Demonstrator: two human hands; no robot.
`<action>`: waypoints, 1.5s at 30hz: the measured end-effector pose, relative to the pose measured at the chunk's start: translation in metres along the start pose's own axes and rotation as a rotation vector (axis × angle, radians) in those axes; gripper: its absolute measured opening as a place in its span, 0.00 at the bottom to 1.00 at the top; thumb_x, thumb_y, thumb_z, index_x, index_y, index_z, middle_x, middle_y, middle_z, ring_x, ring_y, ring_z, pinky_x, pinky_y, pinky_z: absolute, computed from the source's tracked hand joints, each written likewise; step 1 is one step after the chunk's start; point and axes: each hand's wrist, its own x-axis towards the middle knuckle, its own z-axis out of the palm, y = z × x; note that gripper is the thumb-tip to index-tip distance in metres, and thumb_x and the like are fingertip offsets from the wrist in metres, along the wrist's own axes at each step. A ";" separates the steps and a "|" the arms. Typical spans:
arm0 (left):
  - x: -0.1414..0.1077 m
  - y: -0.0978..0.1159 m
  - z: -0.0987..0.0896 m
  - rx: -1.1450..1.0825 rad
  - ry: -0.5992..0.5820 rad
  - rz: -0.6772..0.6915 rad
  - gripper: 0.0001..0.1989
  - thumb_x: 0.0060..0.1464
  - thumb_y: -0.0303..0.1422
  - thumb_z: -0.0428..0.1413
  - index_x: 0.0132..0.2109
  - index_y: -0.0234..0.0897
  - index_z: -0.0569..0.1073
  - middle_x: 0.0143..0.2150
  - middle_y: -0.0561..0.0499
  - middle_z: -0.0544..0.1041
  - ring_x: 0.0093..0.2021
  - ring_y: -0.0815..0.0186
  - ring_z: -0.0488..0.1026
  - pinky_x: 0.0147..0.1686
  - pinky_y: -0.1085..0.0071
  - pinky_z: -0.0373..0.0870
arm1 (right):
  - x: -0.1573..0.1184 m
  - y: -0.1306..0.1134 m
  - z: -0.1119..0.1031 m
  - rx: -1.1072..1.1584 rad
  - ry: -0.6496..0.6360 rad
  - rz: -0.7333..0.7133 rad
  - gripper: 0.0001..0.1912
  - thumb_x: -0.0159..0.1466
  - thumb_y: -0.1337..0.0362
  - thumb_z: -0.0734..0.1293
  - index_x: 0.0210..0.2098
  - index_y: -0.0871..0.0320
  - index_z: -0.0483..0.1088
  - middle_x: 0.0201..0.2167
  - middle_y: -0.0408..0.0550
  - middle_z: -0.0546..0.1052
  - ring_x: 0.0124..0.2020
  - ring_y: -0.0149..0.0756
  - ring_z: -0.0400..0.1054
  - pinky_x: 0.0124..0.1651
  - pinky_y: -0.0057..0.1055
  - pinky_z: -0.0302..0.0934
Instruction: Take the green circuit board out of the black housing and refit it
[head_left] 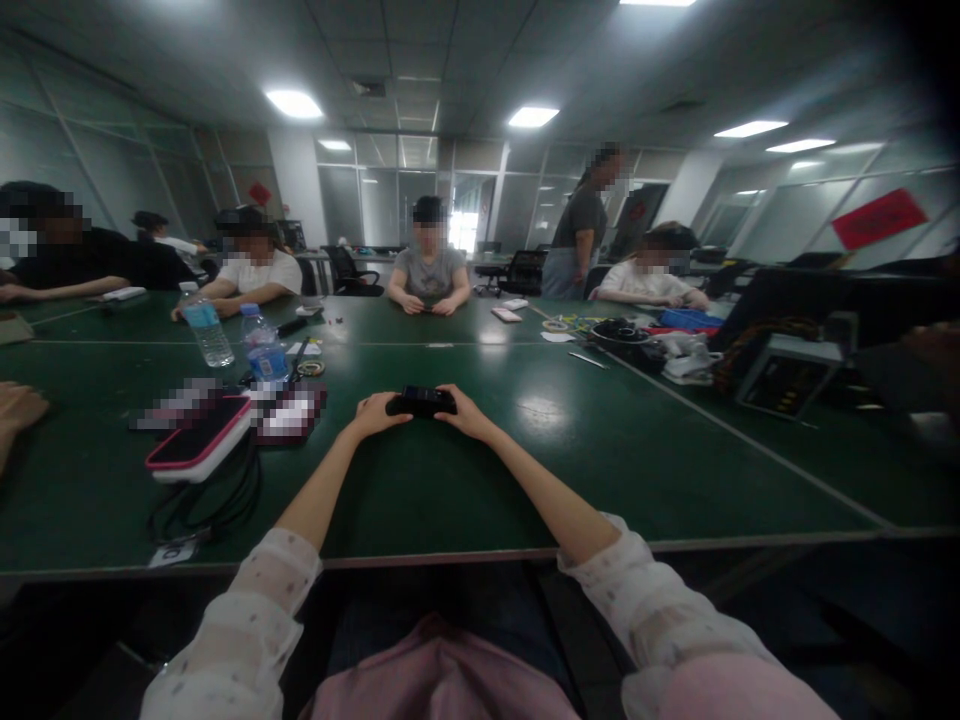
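Observation:
Between my two hands is a small black rectangular device (425, 401), resting on or just above the green table; its exact kind does not show. My left hand (374, 414) is closed on its left end, with the thumb along the near side. The right end is gripped the same way by my right hand (463, 414). A phone with a pink edge (204, 432) lies on a white block to the left of my left hand, with black cables (214, 500) beside it.
Two plastic bottles, one (208, 330) and another (264, 345), stand on the left of the green table (450, 500). Cables and a grey metal box (791, 370) sit at the right. Several people are around the table; another person's hand (19, 408) rests at the left edge.

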 end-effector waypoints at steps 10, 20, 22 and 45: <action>-0.002 0.002 0.000 0.013 0.009 -0.008 0.30 0.50 0.54 0.56 0.56 0.45 0.69 0.58 0.48 0.72 0.60 0.54 0.65 0.57 0.58 0.59 | 0.001 0.001 0.002 0.005 0.022 0.006 0.28 0.54 0.68 0.71 0.54 0.55 0.61 0.50 0.50 0.70 0.53 0.43 0.66 0.57 0.45 0.59; -0.002 0.002 0.001 0.013 0.022 -0.009 0.30 0.50 0.54 0.57 0.56 0.44 0.69 0.57 0.48 0.72 0.59 0.53 0.66 0.57 0.58 0.59 | 0.000 0.002 0.002 0.027 0.030 0.012 0.29 0.55 0.67 0.71 0.54 0.56 0.61 0.50 0.51 0.70 0.53 0.42 0.66 0.57 0.45 0.59; -0.001 0.002 0.001 0.012 0.023 -0.010 0.29 0.50 0.54 0.57 0.55 0.44 0.69 0.57 0.48 0.73 0.59 0.53 0.66 0.57 0.58 0.60 | 0.000 0.003 0.001 0.021 0.018 0.020 0.29 0.55 0.67 0.71 0.54 0.55 0.61 0.51 0.50 0.70 0.53 0.42 0.66 0.57 0.45 0.59; 0.000 -0.001 0.003 0.031 0.004 -0.006 0.32 0.49 0.57 0.55 0.57 0.46 0.68 0.58 0.49 0.71 0.60 0.52 0.65 0.58 0.55 0.58 | 0.000 0.004 0.001 0.119 0.077 0.122 0.27 0.53 0.62 0.72 0.52 0.56 0.63 0.47 0.50 0.72 0.49 0.42 0.68 0.55 0.44 0.60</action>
